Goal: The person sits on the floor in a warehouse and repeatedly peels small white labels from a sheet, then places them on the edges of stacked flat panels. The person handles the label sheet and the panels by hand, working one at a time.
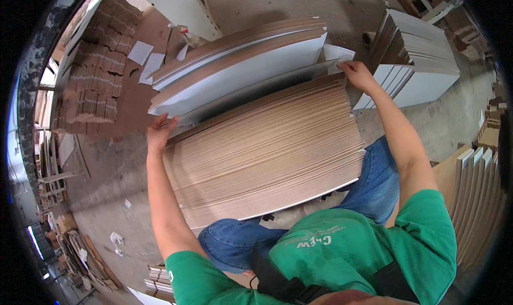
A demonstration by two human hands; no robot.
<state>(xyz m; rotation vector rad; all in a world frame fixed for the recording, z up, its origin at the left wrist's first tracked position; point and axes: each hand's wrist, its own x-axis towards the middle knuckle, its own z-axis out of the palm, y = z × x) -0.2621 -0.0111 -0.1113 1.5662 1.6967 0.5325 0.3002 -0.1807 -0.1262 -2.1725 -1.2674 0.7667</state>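
A large stack of brown cardboard sheets (262, 150) stands on edge in front of my knees, packed close together. At its far side, one greyish sheet (256, 94) tilts away from the stack. My right hand (358, 75) pinches this sheet's right end between thumb and fingers. Closed at the sheet's left end is my left hand (160, 131), its fingertips partly hidden by the edge. Beyond the tilted sheet lean several white-faced boards (246, 70) with brown edges.
Piles of brown cardboard (96, 75) stand at the far left, near loose papers (140, 52). White boards (427, 43) are stacked at the far right. More upright boards (473, 193) stand by my right side. Bare concrete floor (112, 177) shows at left.
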